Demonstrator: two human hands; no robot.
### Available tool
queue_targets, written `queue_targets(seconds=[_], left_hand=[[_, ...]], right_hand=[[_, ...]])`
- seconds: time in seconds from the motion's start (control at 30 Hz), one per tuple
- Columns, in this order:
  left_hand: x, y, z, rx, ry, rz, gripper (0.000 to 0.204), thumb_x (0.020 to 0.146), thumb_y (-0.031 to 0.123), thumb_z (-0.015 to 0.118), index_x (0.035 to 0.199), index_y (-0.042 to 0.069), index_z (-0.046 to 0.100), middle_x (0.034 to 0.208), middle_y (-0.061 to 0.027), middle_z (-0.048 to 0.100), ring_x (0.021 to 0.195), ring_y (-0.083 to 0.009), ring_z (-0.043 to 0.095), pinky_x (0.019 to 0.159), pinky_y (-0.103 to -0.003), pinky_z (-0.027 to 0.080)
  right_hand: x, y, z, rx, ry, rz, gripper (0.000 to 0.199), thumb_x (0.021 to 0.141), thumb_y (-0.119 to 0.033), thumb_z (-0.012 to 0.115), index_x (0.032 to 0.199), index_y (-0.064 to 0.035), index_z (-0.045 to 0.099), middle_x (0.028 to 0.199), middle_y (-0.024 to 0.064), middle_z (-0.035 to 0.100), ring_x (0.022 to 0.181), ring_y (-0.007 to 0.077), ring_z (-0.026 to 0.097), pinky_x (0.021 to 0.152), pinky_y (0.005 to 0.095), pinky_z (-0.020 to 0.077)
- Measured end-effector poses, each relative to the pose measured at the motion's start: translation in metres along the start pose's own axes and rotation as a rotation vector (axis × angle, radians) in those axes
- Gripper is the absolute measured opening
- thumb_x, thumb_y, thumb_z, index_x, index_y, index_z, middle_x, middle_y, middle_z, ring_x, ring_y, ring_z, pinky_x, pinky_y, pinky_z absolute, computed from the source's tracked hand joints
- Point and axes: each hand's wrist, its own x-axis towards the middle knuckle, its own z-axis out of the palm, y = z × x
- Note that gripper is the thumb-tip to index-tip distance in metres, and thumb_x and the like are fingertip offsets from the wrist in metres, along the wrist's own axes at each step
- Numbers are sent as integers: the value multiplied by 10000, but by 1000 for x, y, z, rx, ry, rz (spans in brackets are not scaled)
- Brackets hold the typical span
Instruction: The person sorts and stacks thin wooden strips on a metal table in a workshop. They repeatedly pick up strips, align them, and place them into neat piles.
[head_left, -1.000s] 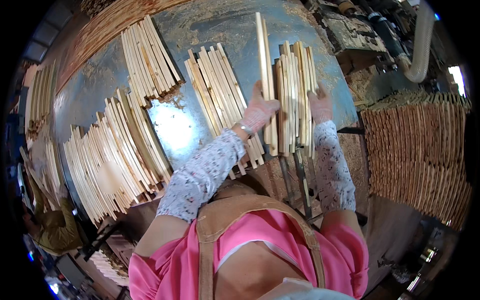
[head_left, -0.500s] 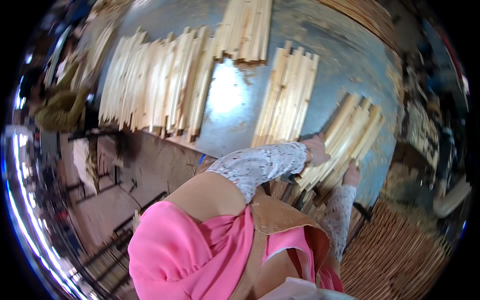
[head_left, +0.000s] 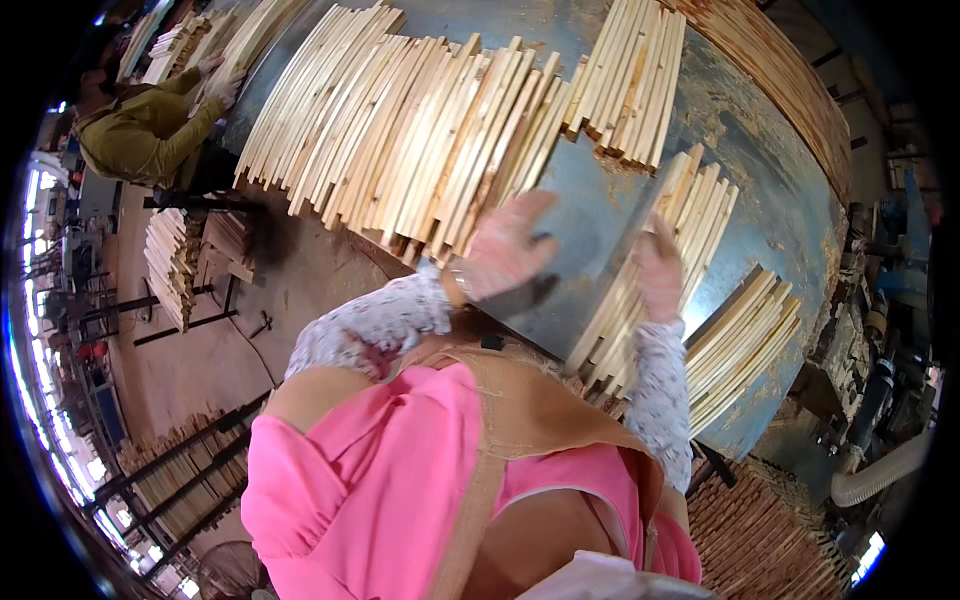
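Note:
My left hand (head_left: 505, 245) is spread open, slightly blurred, over the grey metal table top at the right end of a wide row of pale wooden strips (head_left: 400, 130). Nothing is in it. My right hand (head_left: 660, 275) rests on a narrower group of wooden strips (head_left: 705, 215) in the middle right, its fingers pointing away from me and slightly bent, seemingly not wrapped round any strip. A smaller group of strips (head_left: 745, 345) lies to the right of that hand, apart from it.
A further stack of strips (head_left: 630, 80) lies at the far side of the metal table (head_left: 570, 200), with sawdust about. At the left, a person in an olive top (head_left: 140, 135) handles wood. Stacked strips (head_left: 765, 535) stand low at the right, near a pale hose (head_left: 880, 475).
Both hands have left the right-hand group of strips. The left moved to the wide row's end; the right moved onto the middle group. The view has shifted too.

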Motion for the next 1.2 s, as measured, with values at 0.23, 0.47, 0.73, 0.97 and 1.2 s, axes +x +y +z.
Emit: queue_targets(seconds=[0.23, 0.47, 0.73, 0.97, 1.2], left_hand=[[4, -171, -182, 194, 558, 25, 584, 992, 202, 763, 1506, 11, 560, 1418, -177, 642, 1244, -311, 629, 1066, -428, 538], [17, -232, -239, 237, 227, -346, 595, 1001, 430, 641, 1454, 44, 621, 1293, -238, 685, 1176, -398, 671, 1002, -509, 524], [42, -220, -229, 264, 39, -370, 644, 1015, 515, 593, 1429, 24, 648, 1405, -267, 668, 1284, -439, 642, 1102, -506, 496], [51, -233, -247, 149, -128, -428, 801, 947, 591, 676, 1517, 33, 598, 1504, -280, 614, 1410, -402, 581, 1190, -442, 451], [61, -225, -254, 95, -152, -532, 833, 891, 525, 693, 1484, -53, 597, 1386, -309, 681, 1313, -414, 654, 1144, -431, 497]], right_hand=[[74, -10, 203, -570, -133, -29, 665, 1023, -465, 618, 1499, -2, 609, 1265, 181, 770, 1115, 301, 737, 1007, 376, 556], [80, -14, 199, 206, -142, 431, 425, 1033, -294, 639, 1361, -30, 693, 784, 21, 666, 570, 93, 592, 479, 272, 438], [77, -28, 225, -220, -64, 228, 490, 966, -329, 665, 1299, 26, 721, 959, 115, 767, 773, 198, 702, 683, 343, 555], [72, -45, 208, -219, -2, 142, 471, 950, -327, 703, 1264, 20, 748, 941, 88, 754, 789, 151, 687, 693, 323, 546], [87, -55, 140, -230, -75, -66, 417, 967, -266, 723, 1295, -9, 745, 1027, 75, 779, 907, 155, 705, 839, 329, 558]])
